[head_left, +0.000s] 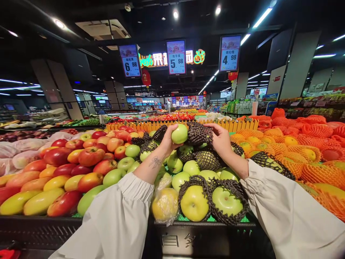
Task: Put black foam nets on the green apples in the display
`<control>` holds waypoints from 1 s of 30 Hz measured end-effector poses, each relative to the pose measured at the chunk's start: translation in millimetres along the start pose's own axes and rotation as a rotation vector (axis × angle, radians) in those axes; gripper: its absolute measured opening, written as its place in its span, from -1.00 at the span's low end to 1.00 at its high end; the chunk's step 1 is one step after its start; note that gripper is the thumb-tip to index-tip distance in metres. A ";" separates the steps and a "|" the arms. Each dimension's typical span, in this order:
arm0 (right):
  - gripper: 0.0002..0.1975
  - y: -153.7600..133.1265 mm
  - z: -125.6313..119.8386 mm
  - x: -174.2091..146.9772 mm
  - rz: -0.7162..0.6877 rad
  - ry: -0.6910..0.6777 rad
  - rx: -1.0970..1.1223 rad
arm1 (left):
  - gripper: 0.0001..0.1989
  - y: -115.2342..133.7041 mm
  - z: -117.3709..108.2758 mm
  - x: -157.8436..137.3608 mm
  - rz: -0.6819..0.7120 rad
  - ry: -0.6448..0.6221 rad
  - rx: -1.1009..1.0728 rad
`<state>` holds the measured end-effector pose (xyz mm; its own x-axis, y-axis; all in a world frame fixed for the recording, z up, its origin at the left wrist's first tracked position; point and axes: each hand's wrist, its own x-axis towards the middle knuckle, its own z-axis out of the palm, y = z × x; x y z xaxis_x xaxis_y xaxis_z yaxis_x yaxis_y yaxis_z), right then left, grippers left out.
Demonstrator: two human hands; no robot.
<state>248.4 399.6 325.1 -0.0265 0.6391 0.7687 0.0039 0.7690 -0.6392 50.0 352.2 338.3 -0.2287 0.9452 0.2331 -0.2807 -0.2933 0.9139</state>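
Observation:
A bare green apple [179, 133] is gripped in my left hand [166, 141], held above the heap of fruit. My right hand [221, 141] pinches the right side of a black foam net sleeve [199, 134], which sits right beside the apple. Whether anything lies inside that sleeve I cannot tell. Below both hands are several loose green apples [191, 167]. At the front of the bin, two large apples sit in black nets: a yellow-green apple [194, 202] and a green apple [226, 200]. A plastic-wrapped yellow fruit [165, 204] lies to their left.
Red and yellow fruit [90, 158] is piled on the left. Fruit in orange foam nets [318, 162] fills the right side. Behind runs a low yellow picket fence [244, 125]. A black bin edge [205, 223] borders the front; price screens [176, 57] hang overhead.

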 end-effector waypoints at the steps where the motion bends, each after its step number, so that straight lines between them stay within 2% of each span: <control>1: -0.72 0.5 0.1 1.4 0.003 0.000 0.030 | -0.39 0.6 0.0 0.3 0.011 0.003 -0.016; 5: -0.64 0.9 0.0 5.0 0.042 0.037 0.149 | -0.48 2.8 0.4 2.3 0.031 -0.013 -0.068; 8: -0.66 2.6 1.1 4.5 0.087 0.024 0.171 | -0.52 3.1 0.8 3.8 0.021 0.027 -0.096; 13: -0.30 3.4 2.4 0.2 0.142 -0.076 0.375 | -0.58 1.4 -1.4 8.5 0.088 0.075 -0.151; 15: -0.25 0.8 2.7 -1.2 0.195 -0.139 0.443 | -0.58 0.3 -3.0 11.1 0.127 0.081 -0.192; 18: -0.41 -4.5 3.7 -2.6 0.222 -0.212 0.505 | -0.54 -1.9 -4.9 13.9 0.195 0.042 -0.228; 21: -0.63 -10.1 4.4 -4.6 0.140 -0.274 0.500 | -0.50 -4.3 -4.0 13.4 0.244 -0.052 -0.210; 24: -0.73 -15.7 4.5 -8.0 0.059 -0.483 0.433 | -0.42 -6.3 1.5 8.7 0.241 -0.106 -0.228; 27: -0.75 -19.8 4.6 -11.7 -0.026 -0.654 0.335 | -0.32 -8.1 10.4 0.3 0.188 -0.217 -0.223; 30: -0.60 -21.4 5.1 -14.5 -0.030 -0.714 0.275 | -0.29 -9.9 18.7 -9.1 0.188 -0.313 -0.183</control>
<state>243.5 373.8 327.6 -0.6625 0.3819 0.6444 -0.2536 0.6950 -0.6728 72.3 349.1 333.2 -0.0052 0.8626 0.5058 -0.4284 -0.4590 0.7784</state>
